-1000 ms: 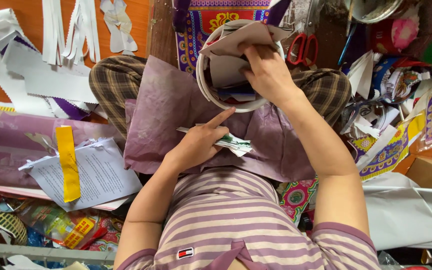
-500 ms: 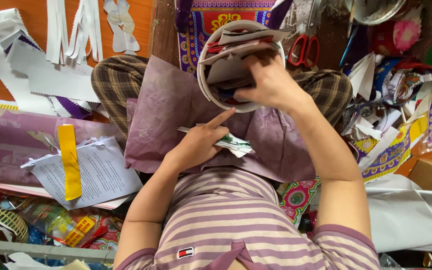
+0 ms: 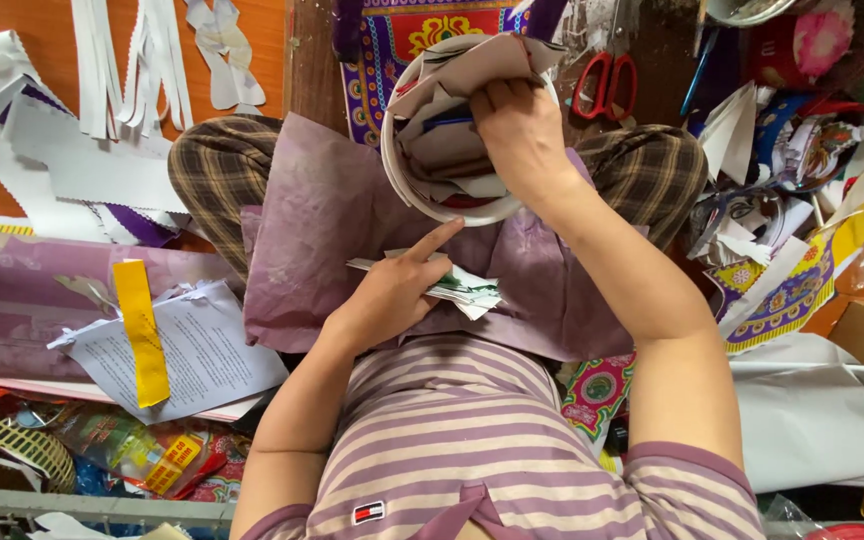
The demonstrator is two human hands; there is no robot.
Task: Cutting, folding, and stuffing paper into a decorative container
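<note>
1. Far left: white paper strips (image 3: 132,70) on the orange floor; a yellow ribbon (image 3: 140,330) lies across a printed sheet (image 3: 202,350).
2. Left hand (image 3: 392,295) presses a small folded paper stack (image 3: 462,288) onto the purple tissue sheet (image 3: 312,260) on the lap, index finger extended, not gripping.
3. Right hand (image 3: 522,135) closed on paper scraps inside the white bowl (image 3: 402,190). Bowl looks full; sorting appears unfinished.
4. Right: red scissors (image 3: 607,80), untouched.
</note>
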